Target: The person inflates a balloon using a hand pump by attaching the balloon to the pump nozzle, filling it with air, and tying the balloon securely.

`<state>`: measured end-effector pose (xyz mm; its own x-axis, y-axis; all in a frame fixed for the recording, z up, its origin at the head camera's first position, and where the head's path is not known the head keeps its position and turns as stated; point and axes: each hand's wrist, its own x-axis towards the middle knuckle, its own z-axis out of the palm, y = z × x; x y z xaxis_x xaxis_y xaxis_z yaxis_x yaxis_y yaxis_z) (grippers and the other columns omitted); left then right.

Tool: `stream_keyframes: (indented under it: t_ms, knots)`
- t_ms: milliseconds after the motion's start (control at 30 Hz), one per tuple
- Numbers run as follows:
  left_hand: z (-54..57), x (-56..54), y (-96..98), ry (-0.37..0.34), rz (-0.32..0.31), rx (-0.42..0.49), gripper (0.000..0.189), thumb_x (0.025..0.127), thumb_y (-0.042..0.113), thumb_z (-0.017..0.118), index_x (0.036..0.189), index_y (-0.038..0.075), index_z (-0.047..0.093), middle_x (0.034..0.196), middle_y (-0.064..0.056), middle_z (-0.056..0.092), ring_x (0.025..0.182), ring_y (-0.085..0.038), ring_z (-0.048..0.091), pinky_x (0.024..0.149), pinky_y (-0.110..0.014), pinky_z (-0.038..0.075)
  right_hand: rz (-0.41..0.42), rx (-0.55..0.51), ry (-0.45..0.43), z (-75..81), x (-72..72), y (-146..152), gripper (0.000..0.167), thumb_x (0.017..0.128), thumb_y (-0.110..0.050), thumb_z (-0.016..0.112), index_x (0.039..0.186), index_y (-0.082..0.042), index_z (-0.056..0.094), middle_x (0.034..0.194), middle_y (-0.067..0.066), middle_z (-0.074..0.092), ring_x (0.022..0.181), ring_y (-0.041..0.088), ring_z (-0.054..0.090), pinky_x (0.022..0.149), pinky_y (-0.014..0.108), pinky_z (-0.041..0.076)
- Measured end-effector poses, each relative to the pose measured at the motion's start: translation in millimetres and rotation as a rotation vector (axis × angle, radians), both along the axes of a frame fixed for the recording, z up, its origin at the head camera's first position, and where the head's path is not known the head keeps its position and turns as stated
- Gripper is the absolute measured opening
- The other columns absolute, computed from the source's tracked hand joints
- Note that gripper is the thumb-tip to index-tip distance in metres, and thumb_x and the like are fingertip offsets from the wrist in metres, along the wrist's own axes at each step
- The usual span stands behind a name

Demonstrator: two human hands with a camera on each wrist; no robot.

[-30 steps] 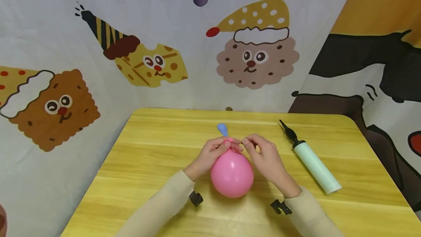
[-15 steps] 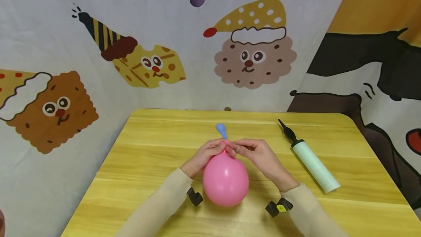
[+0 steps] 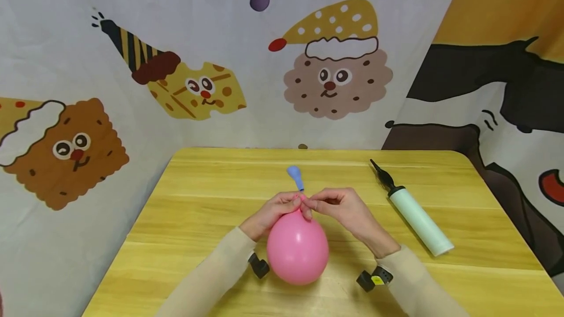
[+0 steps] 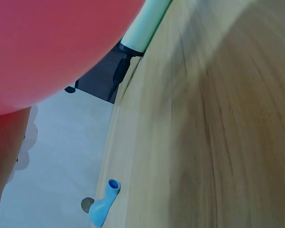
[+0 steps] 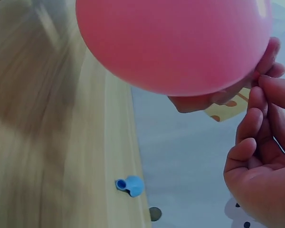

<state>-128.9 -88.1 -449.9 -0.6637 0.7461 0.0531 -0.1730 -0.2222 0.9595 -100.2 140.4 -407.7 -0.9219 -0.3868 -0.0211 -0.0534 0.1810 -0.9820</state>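
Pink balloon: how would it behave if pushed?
The pink balloon is probably light for its size, since it looks inflated. Being round, it would likely roll on the table. Its smooth, taut-looking surface suggests springy but fragile.

Limp balloon (image 3: 295, 176) on table (image 3: 198, 185) behind inflated balloon (image 3: 297, 251); pump (image 3: 420, 220) right.

The pink balloon (image 4: 52, 47) swells across my upper left, smooth and round, a strip of my hand (image 4: 4, 156) showing beneath. Past it, the pale green pump (image 4: 147, 26) lies on the wooden bench (image 4: 228, 118), black nozzle (image 4: 121, 71) pointing downward in my view. Lower, a small blue balloon (image 4: 102, 206) lies by the edge, mouth open, against a pale backdrop (image 4: 71, 142).
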Motion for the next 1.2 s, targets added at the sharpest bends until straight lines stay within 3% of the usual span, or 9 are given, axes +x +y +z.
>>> stream_keyframes:
  t_ms: [367,567,800,1000,1067,1200]
  knots:
    - [-2.6,0.8,1.9,0.025,-0.066,0.015,0.023,0.107,0.043,0.054,0.111,0.032,0.075,0.098,0.013,0.075,0.109,-0.012,0.064,0.101,-0.039,0.052,0.092,0.118,0.123,8.5,0.1,7.5,0.008,0.099,-0.026,0.072,0.104,-0.022,0.077,0.1,0.001,0.073,0.091,0.028,0.062,0.075,0.032,0.054]
    - [-5.1,1.9,3.8,0.028,-0.101,0.041,0.023,0.108,0.042,0.054,0.108,0.031,0.075,0.095,0.013,0.074,0.106,-0.01,0.063,0.103,-0.037,0.049,0.186,0.057,0.08,6.8,-0.7,11.4,0.01,0.101,-0.022,0.069,0.105,-0.015,0.075,0.103,0.007,0.072,0.097,0.034,0.065,0.086,0.039,0.057]
    - [-3.3,-0.6,4.0,0.029,-0.042,0.019,0.023,0.107,0.043,0.054,0.103,0.033,0.074,0.092,0.015,0.072,0.106,-0.01,0.061,0.102,-0.035,0.048,0.106,0.068,0.056,5.3,-0.5,7.3,0.018,0.101,-0.03,0.07,0.11,-0.016,0.076,0.108,0.003,0.074,0.1,0.028,0.067,0.089,0.041,0.057]
    - [-1.4,-6.5,4.2,0.056,-0.056,0.028,0.023,0.108,0.04,0.053,0.106,0.032,0.074,0.094,0.013,0.074,0.105,-0.011,0.062,0.104,-0.035,0.047,0.072,0.091,0.06,9.9,-0.7,5.1,0.018,0.101,-0.028,0.07,0.112,-0.014,0.075,0.108,0.003,0.073,0.1,0.028,0.067,0.088,0.041,0.058]
    - [-2.0,-7.5,4.0,0.059,-0.059,0.027,0.023,0.108,0.04,0.053,0.106,0.032,0.074,0.094,0.013,0.074,0.105,-0.011,0.063,0.104,-0.035,0.047,0.064,0.113,0.066,10.6,-0.7,4.5,0.018,0.101,-0.027,0.071,0.112,-0.014,0.075,0.108,0.002,0.073,0.098,0.027,0.066,0.085,0.043,0.059]
    - [-2.8,-8.5,2.3,0.058,-0.051,0.006,0.023,0.108,0.04,0.052,0.107,0.031,0.074,0.094,0.012,0.074,0.105,-0.01,0.064,0.103,-0.036,0.048,0.035,0.166,0.118,10.2,-0.4,2.6,0.017,0.099,-0.026,0.072,0.109,-0.014,0.077,0.101,0.002,0.073,0.091,0.026,0.062,0.075,0.036,0.057]
